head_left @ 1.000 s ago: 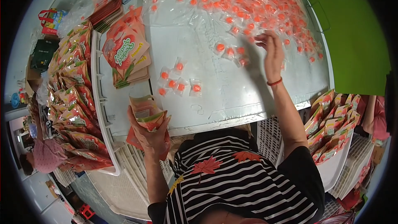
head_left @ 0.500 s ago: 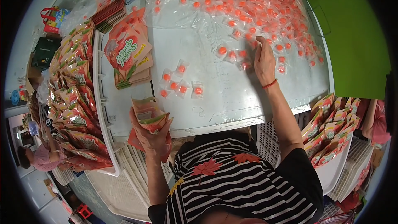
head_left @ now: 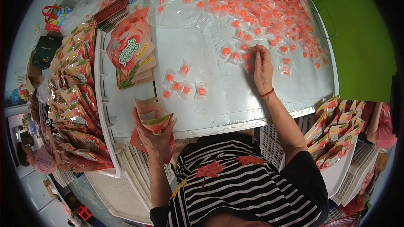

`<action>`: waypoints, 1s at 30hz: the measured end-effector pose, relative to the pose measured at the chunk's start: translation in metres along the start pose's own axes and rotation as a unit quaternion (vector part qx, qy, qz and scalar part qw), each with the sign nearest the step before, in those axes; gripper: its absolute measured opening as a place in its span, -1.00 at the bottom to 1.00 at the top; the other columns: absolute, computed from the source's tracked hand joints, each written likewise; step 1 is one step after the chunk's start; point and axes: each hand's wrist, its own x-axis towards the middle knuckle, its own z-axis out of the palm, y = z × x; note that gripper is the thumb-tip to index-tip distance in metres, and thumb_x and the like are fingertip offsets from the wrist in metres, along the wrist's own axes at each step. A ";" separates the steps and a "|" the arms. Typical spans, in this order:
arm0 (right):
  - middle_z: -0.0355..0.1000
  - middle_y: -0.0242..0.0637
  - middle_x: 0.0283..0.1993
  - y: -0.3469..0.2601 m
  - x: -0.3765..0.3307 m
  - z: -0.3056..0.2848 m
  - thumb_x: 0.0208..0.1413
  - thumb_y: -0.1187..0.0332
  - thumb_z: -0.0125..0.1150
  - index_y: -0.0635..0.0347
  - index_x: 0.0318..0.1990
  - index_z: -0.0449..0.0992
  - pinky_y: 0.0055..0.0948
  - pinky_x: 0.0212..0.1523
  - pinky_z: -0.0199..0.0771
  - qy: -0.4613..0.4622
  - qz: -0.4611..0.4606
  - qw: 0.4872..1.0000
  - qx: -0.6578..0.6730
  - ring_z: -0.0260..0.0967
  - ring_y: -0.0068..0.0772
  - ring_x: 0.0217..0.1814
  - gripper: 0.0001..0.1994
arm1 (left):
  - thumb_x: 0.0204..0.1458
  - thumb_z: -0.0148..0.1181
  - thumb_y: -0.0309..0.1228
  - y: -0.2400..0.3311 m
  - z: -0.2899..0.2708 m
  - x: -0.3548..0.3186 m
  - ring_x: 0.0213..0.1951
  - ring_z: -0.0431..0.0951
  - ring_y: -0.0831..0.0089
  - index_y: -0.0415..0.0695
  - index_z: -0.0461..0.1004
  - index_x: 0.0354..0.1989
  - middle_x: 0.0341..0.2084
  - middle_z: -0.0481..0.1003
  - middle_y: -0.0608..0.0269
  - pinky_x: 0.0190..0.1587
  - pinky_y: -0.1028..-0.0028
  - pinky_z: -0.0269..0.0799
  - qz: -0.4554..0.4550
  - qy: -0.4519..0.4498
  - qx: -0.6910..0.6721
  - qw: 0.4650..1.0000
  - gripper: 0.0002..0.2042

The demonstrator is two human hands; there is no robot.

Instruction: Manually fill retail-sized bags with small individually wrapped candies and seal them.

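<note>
My left hand point(head_left: 152, 139) is wrapped round a red and pink pouch point(head_left: 155, 122) at the table's front edge, with the pouch's mouth gaping upward. Farther right, my right hand point(head_left: 263, 71) is over the table, fingers stretched out and holding nothing I can see. Beside its fingertips lie several clear-wrapped orange-red candies point(head_left: 226, 51), one partly covered by the fingers. A smaller group of the same wrapped candies point(head_left: 176, 86) sits midway between my hands. Flat pouches point(head_left: 130, 50) are stacked beyond my left hand.
A big heap of wrapped candies point(head_left: 269, 8) spreads over the far right under clear plastic. White crates of filled pouches stand left point(head_left: 82, 117) and right point(head_left: 336, 134). Another pouch stack point(head_left: 111, 4) lies at the far left. A person point(head_left: 42, 157) is at the left edge.
My right hand has drawn back toward me and slightly left, from the edge of the heap to the nearer loose candies. My left hand keeps the pouch in about the same place.
</note>
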 end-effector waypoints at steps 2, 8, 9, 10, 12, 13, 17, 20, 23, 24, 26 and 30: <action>0.41 -0.29 -0.09 -0.001 0.001 0.005 0.31 0.37 -0.20 0.20 0.07 0.27 -0.56 -0.06 0.32 0.013 0.005 0.999 -0.039 0.33 -0.55 -0.08 -0.75 | -0.46 0.57 -0.31 0.001 0.001 -0.001 0.13 0.27 0.03 -0.28 -0.10 0.28 0.15 0.16 -0.11 0.14 0.21 0.23 0.009 0.000 -0.014 1.000 0.10; 0.38 -0.16 0.03 -0.002 0.023 0.023 0.30 0.29 -0.19 0.22 0.14 0.22 -0.45 -0.02 0.34 -0.036 -0.015 0.998 -0.050 0.35 -0.36 0.00 -0.67 | -0.46 0.54 -0.45 0.003 -0.002 -0.005 0.03 0.36 0.16 -0.22 -0.08 0.28 0.06 0.26 -0.08 0.06 0.28 0.33 0.018 0.004 0.006 1.000 0.07; 0.36 -0.14 0.06 0.003 0.031 0.025 0.31 0.23 -0.21 0.21 0.17 0.20 -0.41 0.02 0.32 -0.031 -0.031 0.996 -0.081 0.32 -0.34 0.05 -0.63 | -0.46 0.54 -0.45 0.004 -0.003 -0.004 0.03 0.36 0.16 -0.22 -0.08 0.28 0.06 0.26 -0.08 0.06 0.28 0.33 0.022 0.006 0.011 1.000 0.07; 0.35 -0.12 0.09 0.008 0.039 0.025 0.31 0.18 -0.24 0.21 0.19 0.18 -0.37 0.06 0.30 -0.025 -0.047 0.992 -0.111 0.30 -0.31 0.11 -0.59 | -0.46 0.54 -0.45 0.004 -0.003 -0.004 0.03 0.36 0.15 -0.22 -0.08 0.28 0.06 0.26 -0.08 0.06 0.28 0.33 0.026 0.008 0.015 1.000 0.06; 0.33 -0.13 0.12 0.009 0.054 0.024 0.31 0.14 -0.28 0.20 0.22 0.15 -0.36 0.11 0.26 -0.061 -0.098 0.982 -0.153 0.27 -0.28 0.15 -0.55 | -0.46 0.54 -0.45 0.003 -0.003 -0.003 0.03 0.37 0.15 -0.22 -0.08 0.28 0.06 0.26 -0.08 0.06 0.28 0.33 0.028 0.009 0.018 0.999 0.06; 0.32 -0.14 0.14 0.005 0.057 0.023 0.31 0.09 -0.32 0.19 0.25 0.12 -0.35 0.15 0.21 -0.096 -0.147 0.965 -0.194 0.23 -0.26 0.20 -0.52 | -0.46 0.54 -0.45 0.002 -0.004 -0.004 0.02 0.37 0.14 -0.22 -0.08 0.28 0.06 0.26 -0.07 0.06 0.27 0.32 0.030 0.009 0.022 0.999 0.06; 0.29 -0.11 0.17 -0.005 0.052 0.023 0.30 0.06 -0.33 0.16 0.24 0.14 -0.31 0.21 0.15 -0.185 0.047 0.981 0.034 0.22 -0.19 0.22 -0.52 | -0.46 0.54 -0.45 0.000 -0.002 -0.003 0.02 0.37 0.13 -0.21 -0.09 0.28 0.06 0.26 -0.08 0.05 0.27 0.33 0.020 0.009 0.021 1.000 0.06; 0.29 -0.04 0.15 0.003 0.052 0.005 0.30 0.03 -0.31 0.13 0.16 0.21 -0.19 0.22 0.13 -0.061 0.169 0.831 0.526 0.20 -0.24 0.25 -0.55 | -0.47 0.57 -0.31 -0.003 -0.004 -0.005 0.11 0.29 0.04 -0.26 -0.08 0.27 0.14 0.18 -0.10 0.12 0.21 0.25 0.001 0.003 -0.004 1.000 0.10; 0.31 -0.08 0.13 0.007 0.048 -0.012 0.31 0.06 -0.32 0.15 0.15 0.21 -0.18 0.23 0.12 -0.027 0.186 0.828 0.529 0.19 -0.24 0.26 -0.56 | -0.47 0.57 -0.31 -0.007 -0.004 -0.003 0.10 0.30 0.04 -0.25 -0.07 0.27 0.12 0.19 -0.09 0.10 0.21 0.27 -0.007 0.002 -0.009 1.000 0.09; 0.28 -0.08 0.16 0.009 0.043 -0.011 0.30 0.03 -0.33 0.15 0.16 0.21 -0.17 0.24 0.09 -0.046 0.136 0.899 0.413 0.17 -0.22 0.27 -0.54 | -0.45 0.55 -0.37 -0.007 -0.002 -0.003 0.05 0.34 0.09 -0.23 -0.08 0.27 0.08 0.24 -0.09 0.07 0.24 0.31 0.006 0.002 0.002 1.000 0.07; 0.25 -0.08 0.18 0.008 0.033 -0.008 0.29 0.00 -0.33 0.15 0.17 0.20 -0.16 0.26 0.06 -0.065 0.082 0.952 0.289 0.15 -0.19 0.29 -0.51 | -0.44 0.53 -0.44 -0.005 -0.001 -0.001 -0.01 0.39 0.14 -0.20 -0.09 0.28 0.03 0.29 -0.08 0.03 0.27 0.35 0.019 0.003 0.014 1.000 0.06; 0.13 -0.11 0.27 -0.006 0.022 0.017 0.16 -0.10 -0.14 0.17 0.22 0.20 -0.08 0.27 -0.03 -0.152 -0.183 0.962 -0.134 0.04 -0.02 0.32 -0.38 | -0.45 0.54 -0.43 0.006 0.002 0.001 0.02 0.37 0.13 -0.20 -0.09 0.28 0.05 0.26 -0.09 0.06 0.27 0.33 0.017 -0.002 -0.005 1.000 0.06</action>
